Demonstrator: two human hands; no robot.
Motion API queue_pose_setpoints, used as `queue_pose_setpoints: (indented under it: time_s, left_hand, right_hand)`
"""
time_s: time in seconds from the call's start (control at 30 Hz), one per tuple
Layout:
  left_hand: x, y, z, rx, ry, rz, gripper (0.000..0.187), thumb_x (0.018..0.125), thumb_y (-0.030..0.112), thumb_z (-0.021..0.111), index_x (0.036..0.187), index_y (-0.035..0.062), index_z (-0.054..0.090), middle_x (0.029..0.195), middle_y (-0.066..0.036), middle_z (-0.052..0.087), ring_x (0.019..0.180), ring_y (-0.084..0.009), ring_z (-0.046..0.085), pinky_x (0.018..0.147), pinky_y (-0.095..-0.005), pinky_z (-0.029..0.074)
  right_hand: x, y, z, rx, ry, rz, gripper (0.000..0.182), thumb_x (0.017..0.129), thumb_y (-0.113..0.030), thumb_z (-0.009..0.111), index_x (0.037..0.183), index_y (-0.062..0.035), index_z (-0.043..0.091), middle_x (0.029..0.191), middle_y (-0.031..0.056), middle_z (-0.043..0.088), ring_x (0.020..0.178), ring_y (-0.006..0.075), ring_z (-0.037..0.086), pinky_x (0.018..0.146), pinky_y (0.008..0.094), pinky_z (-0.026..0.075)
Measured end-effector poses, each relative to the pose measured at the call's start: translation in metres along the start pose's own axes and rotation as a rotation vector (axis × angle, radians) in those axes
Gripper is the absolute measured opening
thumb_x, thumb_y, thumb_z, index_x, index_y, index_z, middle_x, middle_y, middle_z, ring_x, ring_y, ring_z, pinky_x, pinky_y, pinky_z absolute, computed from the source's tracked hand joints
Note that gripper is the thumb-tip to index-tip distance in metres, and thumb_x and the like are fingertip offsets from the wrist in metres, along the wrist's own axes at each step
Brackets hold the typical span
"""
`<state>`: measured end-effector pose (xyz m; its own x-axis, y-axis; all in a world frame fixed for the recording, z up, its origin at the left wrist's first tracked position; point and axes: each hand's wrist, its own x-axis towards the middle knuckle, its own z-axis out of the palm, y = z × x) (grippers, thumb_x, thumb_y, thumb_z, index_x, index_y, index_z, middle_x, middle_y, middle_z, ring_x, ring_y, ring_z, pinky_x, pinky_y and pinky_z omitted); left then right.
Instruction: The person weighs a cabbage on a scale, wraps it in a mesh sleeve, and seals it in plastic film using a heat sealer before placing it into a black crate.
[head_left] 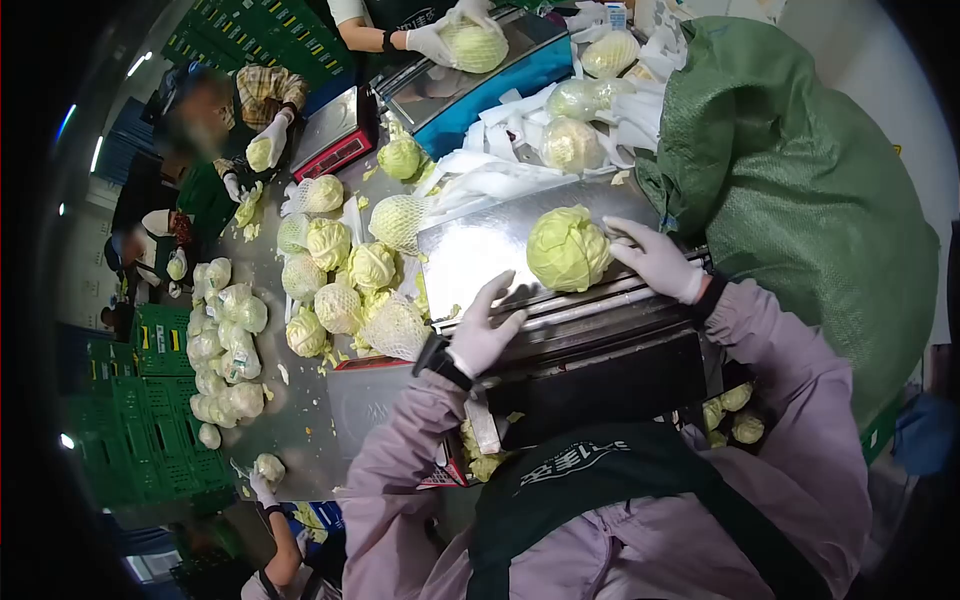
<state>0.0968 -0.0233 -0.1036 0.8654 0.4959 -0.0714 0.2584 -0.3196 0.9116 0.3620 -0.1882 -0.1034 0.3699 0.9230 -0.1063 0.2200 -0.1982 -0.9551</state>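
Observation:
A bare green cabbage (568, 248) rests on the shiny metal plate (470, 250) of a machine in front of me. My right hand (655, 262), in a white glove, is at the cabbage's right side with its fingers extended; the fingertips look close to or touching the leaves. My left hand (485, 328), also gloved, hovers over the plate's front left, fingers apart and holding nothing. It is separate from the cabbage. Left of the plate lie several cabbages, some in white foam nets, such as a netted cabbage (398, 222).
A large green woven sack (810, 190) bulges at the right. White foam nets (510, 165) are heaped behind the plate. Bagged cabbages (235, 310) line the table's far left. Co-workers' gloved hands (435, 42) handle cabbages across the table. Red scales (330, 135) and green crates (150, 430) stand around.

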Motion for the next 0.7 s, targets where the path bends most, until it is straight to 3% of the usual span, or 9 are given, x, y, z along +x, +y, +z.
queue_pose_setpoints:
  time_s: [0.07, 0.1, 0.17, 0.23, 0.37, 0.47, 0.5, 0.6, 0.7]
  left_hand:
    - [-0.010, 0.008, -0.023, 0.390, -0.091, 0.140, 0.050, 0.079, 0.009, 0.067, 0.127, 0.0146, 0.055, 0.128, -0.015, 0.053, 0.119, -0.0305, 0.051, 0.098, -0.0367, 0.043]
    - [-0.013, 0.010, -0.031, 0.555, -0.172, 0.171, 0.048, 0.077, 0.007, 0.066, 0.124, 0.0149, 0.059, 0.127, -0.015, 0.054, 0.118, -0.0322, 0.050, 0.099, -0.0380, 0.042]
    - [-0.008, -0.007, -0.032, 0.735, -0.270, 0.291, 0.057, 0.075, 0.008, 0.062, 0.129, 0.0229, 0.055, 0.133, -0.012, 0.050, 0.119, -0.0309, 0.050, 0.099, -0.0426, 0.042]
    - [-0.002, -0.019, -0.024, 1.099, -0.397, 0.576, 0.062, 0.076, 0.012, 0.060, 0.133, 0.0324, 0.049, 0.138, -0.008, 0.046, 0.122, -0.0285, 0.047, 0.098, -0.0455, 0.042]
    - [0.012, -0.043, -0.008, 0.909, -0.314, 0.701, 0.040, 0.080, 0.018, 0.062, 0.117, 0.0324, 0.062, 0.132, 0.002, 0.053, 0.118, -0.0243, 0.049, 0.095, -0.0438, 0.042]
    - [-0.003, -0.039, -0.005, 0.576, -0.194, 0.657, 0.014, 0.082, 0.016, 0.064, 0.095, 0.0134, 0.067, 0.105, -0.006, 0.066, 0.101, -0.0298, 0.059, 0.082, -0.0386, 0.049]
    - [-0.020, -0.026, -0.001, 0.410, -0.183, 0.303, 0.009, 0.088, 0.010, 0.060, 0.095, 0.0080, 0.064, 0.097, -0.011, 0.066, 0.087, -0.0295, 0.062, 0.078, -0.0356, 0.050]
    - [-0.045, 0.035, -0.024, 0.325, -0.406, -0.074, 0.013, 0.095, 0.012, 0.049, 0.092, 0.0020, 0.057, 0.078, -0.008, 0.063, 0.073, -0.0151, 0.062, 0.068, -0.0291, 0.050]
    - [-0.025, 0.108, -0.071, -0.492, -0.676, -0.302, 0.008, 0.084, 0.002, 0.050, 0.089, -0.0010, 0.055, 0.071, -0.005, 0.055, 0.062, -0.0133, 0.058, 0.060, -0.0279, 0.047]
  right_hand:
    - [-0.018, 0.001, -0.019, -0.242, -0.034, -0.095, 0.034, 0.082, -0.011, 0.064, 0.116, -0.0103, 0.063, 0.105, 0.0030, 0.060, 0.092, 0.0167, 0.057, 0.076, 0.0295, 0.048]
    - [-0.023, 0.000, -0.027, -0.242, -0.033, -0.095, 0.034, 0.082, -0.011, 0.064, 0.116, -0.0103, 0.063, 0.105, 0.0030, 0.060, 0.092, 0.0167, 0.057, 0.076, 0.0295, 0.048]
    - [-0.033, -0.003, -0.039, -0.846, -0.384, -0.595, 0.040, 0.078, -0.005, 0.061, 0.115, -0.0183, 0.065, 0.108, 0.0030, 0.061, 0.098, 0.0221, 0.057, 0.075, 0.0331, 0.048]
    - [-0.038, 0.002, -0.039, -0.963, -0.460, -0.567, 0.042, 0.075, -0.004, 0.060, 0.113, -0.0215, 0.066, 0.110, 0.0018, 0.061, 0.101, 0.0252, 0.055, 0.080, 0.0364, 0.047]
    - [-0.036, 0.026, -0.037, -0.947, -0.523, -0.607, 0.026, 0.082, -0.009, 0.059, 0.106, -0.0169, 0.066, 0.103, 0.0044, 0.061, 0.101, 0.0254, 0.056, 0.084, 0.0377, 0.045]
    - [-0.063, 0.031, -0.029, -0.532, -0.219, -0.270, 0.010, 0.089, -0.013, 0.055, 0.091, -0.0040, 0.059, 0.094, 0.0121, 0.063, 0.090, 0.0321, 0.059, 0.080, 0.0382, 0.046]
    - [-0.072, 0.025, -0.029, -0.459, -0.180, -0.199, 0.010, 0.090, -0.012, 0.054, 0.094, -0.0039, 0.059, 0.088, 0.0127, 0.065, 0.084, 0.0318, 0.062, 0.074, 0.0383, 0.049]
    - [-0.085, -0.017, -0.042, -0.339, -0.537, -0.048, 0.012, 0.093, -0.012, 0.051, 0.095, -0.0030, 0.057, 0.083, 0.0099, 0.068, 0.078, 0.0268, 0.065, 0.071, 0.0355, 0.051]
    - [-0.067, -0.104, -0.053, 0.085, -0.990, 0.216, 0.016, 0.096, -0.018, 0.049, 0.097, -0.0031, 0.056, 0.080, 0.0078, 0.067, 0.074, 0.0170, 0.067, 0.068, 0.0284, 0.052]
